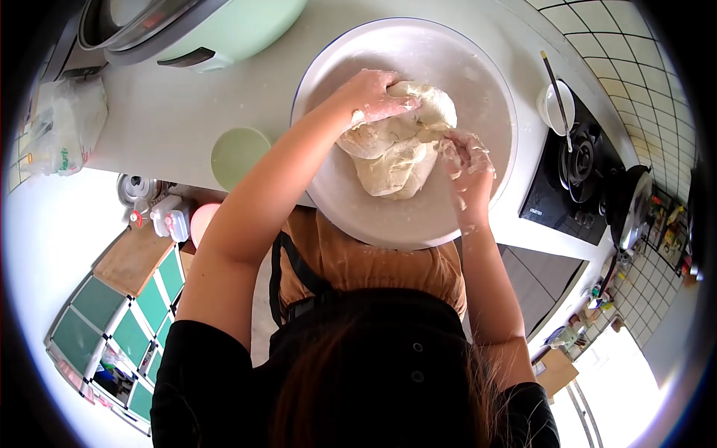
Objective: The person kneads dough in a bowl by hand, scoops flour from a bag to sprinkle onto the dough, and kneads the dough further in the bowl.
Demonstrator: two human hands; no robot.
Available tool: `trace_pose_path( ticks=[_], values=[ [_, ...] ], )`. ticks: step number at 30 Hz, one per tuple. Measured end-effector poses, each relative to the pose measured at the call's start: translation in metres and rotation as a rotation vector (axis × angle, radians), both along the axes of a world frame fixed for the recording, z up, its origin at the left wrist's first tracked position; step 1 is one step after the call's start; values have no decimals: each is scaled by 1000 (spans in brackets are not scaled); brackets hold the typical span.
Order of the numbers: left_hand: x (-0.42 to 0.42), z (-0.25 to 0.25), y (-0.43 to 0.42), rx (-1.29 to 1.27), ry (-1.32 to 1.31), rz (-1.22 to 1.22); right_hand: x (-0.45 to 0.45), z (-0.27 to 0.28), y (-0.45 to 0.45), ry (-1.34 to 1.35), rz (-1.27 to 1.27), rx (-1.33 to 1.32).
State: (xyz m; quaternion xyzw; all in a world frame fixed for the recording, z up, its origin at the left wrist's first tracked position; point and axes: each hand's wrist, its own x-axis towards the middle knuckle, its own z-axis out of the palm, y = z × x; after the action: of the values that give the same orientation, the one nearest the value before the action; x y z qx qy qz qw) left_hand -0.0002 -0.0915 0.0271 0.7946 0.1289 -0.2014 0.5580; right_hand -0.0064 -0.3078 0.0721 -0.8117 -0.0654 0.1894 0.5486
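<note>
A large pale lump of dough (399,166) lies in a wide white basin (478,82) with a blue rim. My left hand (376,95) grips the dough's upper part, its fingers pressed into the surface and partly hidden by it. At the dough's right edge, my right hand (469,158) has its fingers curled in on a bit of dough. Sticky scraps cling to both hands and to the right wrist. The lump is uneven and folded, with a crease between its upper and lower parts.
Left of the basin stands a light green bowl (240,158) near the counter's front edge. A pale green appliance (239,37) sits at the back left, a plastic bag (63,127) beyond it. To the right are a white bowl (556,110) with a chopstick-like stick and a black cooktop (549,190).
</note>
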Motion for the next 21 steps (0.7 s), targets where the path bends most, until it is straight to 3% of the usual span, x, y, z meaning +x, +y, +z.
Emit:
trace_pose_path(
  ticks=[3,7,12,15,16,19,21],
  values=[
    [1,-7,-1,2,-63,74,-3,-3,13,-559,308,-336],
    [4,-1,1,-22,22,57,-4,-33,13,-637,517,-503],
    [3,-3,2,-63,-86,-12,7,-36,28,-422,606,-656],
    [-6,-3,-4,218,-186,-94,37,-13,23,34,751,-491],
    [-9,0,-6,308,-187,-142,50,-8,16,214,790,-250],
    [-12,12,-16,498,-169,-174,62,-11,2,550,595,47],
    [-12,9,-19,482,-166,-144,58,-4,1,564,554,5]
  ],
)
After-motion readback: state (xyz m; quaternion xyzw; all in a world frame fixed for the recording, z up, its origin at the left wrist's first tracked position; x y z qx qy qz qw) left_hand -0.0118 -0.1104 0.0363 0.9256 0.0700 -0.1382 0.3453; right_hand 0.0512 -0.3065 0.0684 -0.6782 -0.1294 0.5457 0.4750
